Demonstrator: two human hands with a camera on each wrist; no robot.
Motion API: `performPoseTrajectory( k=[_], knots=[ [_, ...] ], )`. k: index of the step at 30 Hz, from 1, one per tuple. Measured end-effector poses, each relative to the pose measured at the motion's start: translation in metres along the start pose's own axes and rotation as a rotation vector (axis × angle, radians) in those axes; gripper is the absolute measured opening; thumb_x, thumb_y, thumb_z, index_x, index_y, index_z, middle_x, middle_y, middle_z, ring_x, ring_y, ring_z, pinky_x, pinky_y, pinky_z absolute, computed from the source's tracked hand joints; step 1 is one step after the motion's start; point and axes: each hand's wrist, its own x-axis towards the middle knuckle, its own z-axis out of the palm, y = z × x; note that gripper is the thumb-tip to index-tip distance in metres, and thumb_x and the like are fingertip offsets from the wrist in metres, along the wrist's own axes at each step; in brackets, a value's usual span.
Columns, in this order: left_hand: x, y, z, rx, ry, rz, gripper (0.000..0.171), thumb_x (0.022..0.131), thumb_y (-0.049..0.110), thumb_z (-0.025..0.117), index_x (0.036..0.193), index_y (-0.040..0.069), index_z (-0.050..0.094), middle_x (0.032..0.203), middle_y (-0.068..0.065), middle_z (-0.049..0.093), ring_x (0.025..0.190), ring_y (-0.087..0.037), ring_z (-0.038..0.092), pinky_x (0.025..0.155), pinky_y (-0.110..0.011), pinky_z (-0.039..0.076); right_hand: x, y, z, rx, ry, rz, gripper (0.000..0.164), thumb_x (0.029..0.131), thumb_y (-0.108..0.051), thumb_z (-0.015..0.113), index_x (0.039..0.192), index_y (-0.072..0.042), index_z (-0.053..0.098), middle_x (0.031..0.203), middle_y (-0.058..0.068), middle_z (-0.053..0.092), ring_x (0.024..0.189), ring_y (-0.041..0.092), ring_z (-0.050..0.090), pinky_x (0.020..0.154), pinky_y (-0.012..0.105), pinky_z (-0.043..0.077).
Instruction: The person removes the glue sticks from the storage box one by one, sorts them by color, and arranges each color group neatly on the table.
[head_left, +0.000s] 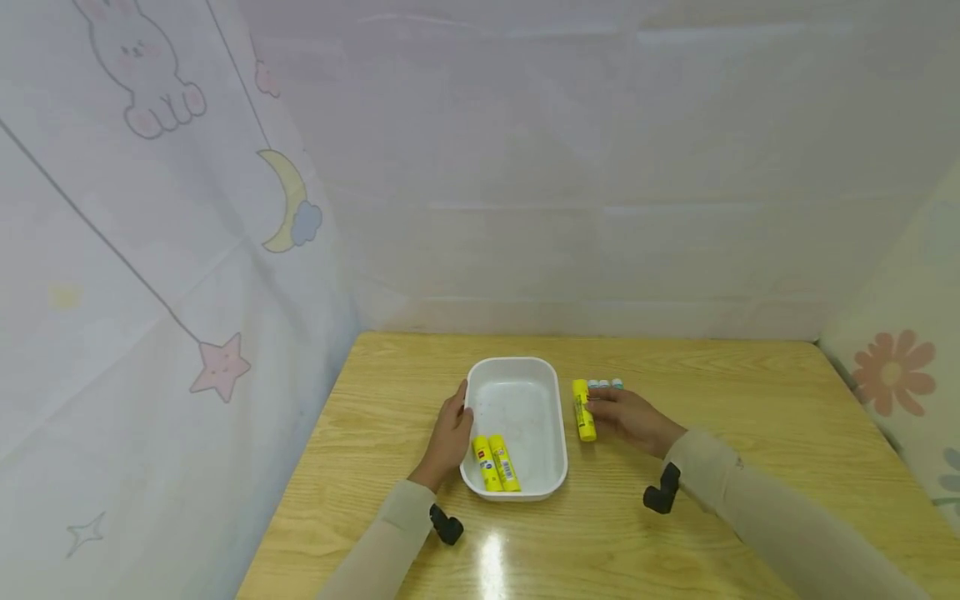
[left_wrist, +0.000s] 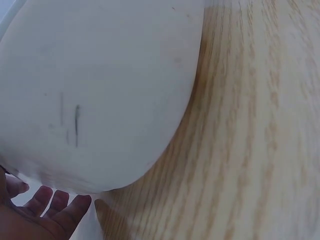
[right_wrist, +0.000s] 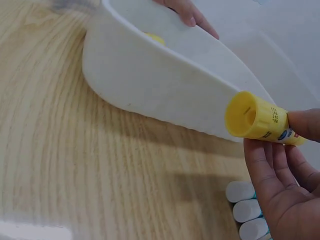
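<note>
A yellow glue stick [head_left: 584,412] is pinched between the thumb and fingers of my right hand [head_left: 636,421], just right of the white tray [head_left: 562,433]. In the right wrist view the glue stick [right_wrist: 270,120] is raised off the table, its round end towards the camera. My left hand [head_left: 448,437] holds the tray's left wall, thumb over the rim; in the left wrist view its fingers [left_wrist: 75,212] touch the outer wall. Two more yellow glue sticks, one [head_left: 487,463] beside the other [head_left: 505,463], lie at the tray's near end.
Several white-capped items [right_wrist: 246,210] lie side by side right of the tray, partly hidden by my right hand. All stands on a wooden table [head_left: 720,400], with a pale curtain [head_left: 600,250] behind its far edge and more printed curtain at both sides.
</note>
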Motion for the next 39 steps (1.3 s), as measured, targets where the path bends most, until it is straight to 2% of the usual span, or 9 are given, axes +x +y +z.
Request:
performPoseTrajectory(
  k=[9,15,19,23,27,32,39],
  knots=[
    [-0.001,0.001,0.000,-0.008,-0.005,-0.002,0.055,0.106,0.017,0.037,0.157,0.024,0.018,0.152,-0.013,0.031,0.137,-0.029,0.036,0.112,-0.047,0.031,-0.004,0.019,0.011,-0.034,0.031,0.015,0.059,0.099,-0.023,0.059,0.143,0.007,0.034,0.136,0.021,0.047,0.114,0.022,0.058,0.103,0.043,0.045],
    [-0.002,0.001,0.000,0.002,0.000,0.005,0.055,0.106,0.018,0.037,0.157,0.024,0.018,0.153,-0.013,0.032,0.138,-0.028,0.035,0.112,-0.046,0.030,-0.006,0.023,0.021,-0.054,0.079,0.017,0.054,0.097,-0.019,0.061,0.138,0.010,0.039,0.131,0.022,0.050,0.109,0.023,0.060,0.096,0.038,0.050],
    [-0.001,0.000,-0.001,-0.003,-0.009,0.017,0.055,0.106,0.016,0.036,0.157,0.024,0.017,0.153,-0.014,0.031,0.138,-0.029,0.035,0.112,-0.047,0.031,-0.009,0.021,0.026,-0.129,0.118,0.042,0.052,0.095,-0.018,0.063,0.134,0.009,0.043,0.126,0.021,0.054,0.107,0.024,0.061,0.093,0.039,0.052],
    [-0.001,-0.001,0.000,-0.032,-0.022,0.018,0.055,0.106,0.015,0.035,0.157,0.026,0.017,0.154,-0.014,0.029,0.138,-0.030,0.035,0.112,-0.046,0.031,-0.013,0.018,0.030,-0.261,0.168,0.060,0.049,0.093,-0.019,0.066,0.130,0.008,0.048,0.122,0.019,0.057,0.105,0.025,0.060,0.092,0.041,0.052],
    [-0.001,-0.002,0.000,-0.039,-0.022,0.019,0.055,0.106,0.015,0.035,0.157,0.027,0.016,0.154,-0.015,0.029,0.138,-0.031,0.036,0.111,-0.047,0.032,-0.014,0.020,0.030,-0.355,0.195,0.082,0.049,0.090,-0.021,0.069,0.127,0.007,0.053,0.121,0.015,0.059,0.105,0.023,0.059,0.089,0.038,0.053],
    [-0.001,-0.001,0.000,-0.040,-0.019,0.023,0.055,0.106,0.015,0.035,0.157,0.027,0.016,0.153,-0.016,0.030,0.137,-0.031,0.036,0.111,-0.047,0.032,-0.014,0.024,0.026,-0.307,0.175,0.121,0.050,0.090,-0.018,0.069,0.128,0.009,0.051,0.123,0.017,0.057,0.103,0.023,0.060,0.083,0.036,0.056],
    [-0.001,0.001,-0.001,-0.031,-0.015,0.021,0.055,0.106,0.016,0.035,0.157,0.026,0.017,0.152,-0.015,0.031,0.138,-0.030,0.035,0.112,-0.046,0.032,-0.014,0.024,0.027,-0.305,0.182,0.137,0.047,0.090,-0.017,0.069,0.126,0.009,0.052,0.120,0.017,0.058,0.098,0.021,0.062,0.079,0.035,0.057]
  ],
)
